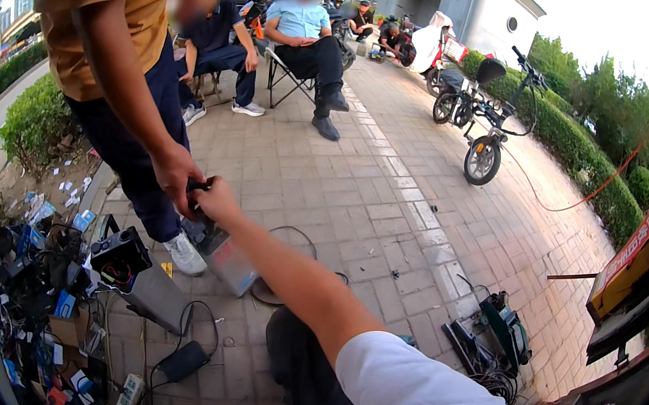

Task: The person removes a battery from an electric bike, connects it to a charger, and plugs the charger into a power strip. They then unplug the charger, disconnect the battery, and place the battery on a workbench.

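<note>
My right arm in a white sleeve stretches to the left. At its end my right hand (217, 201) is closed, its fingers pinched on a small black object (197, 185) whose kind I cannot make out. A standing person's hand (174, 174), belonging to someone in a tan shirt, touches the same object from the other side. Below the two hands a translucent plastic box (231, 266) rests on the paving, partly behind my forearm. My left hand is out of the picture.
A grey open housing with wires (139, 268) and a black power adapter (183, 361) lie nearby. Heaped electronic parts (43, 288) fill the left. Green-and-black equipment (506, 331) lies at right. A folding electric bike (486, 125) and seated people (303, 23) are farther off.
</note>
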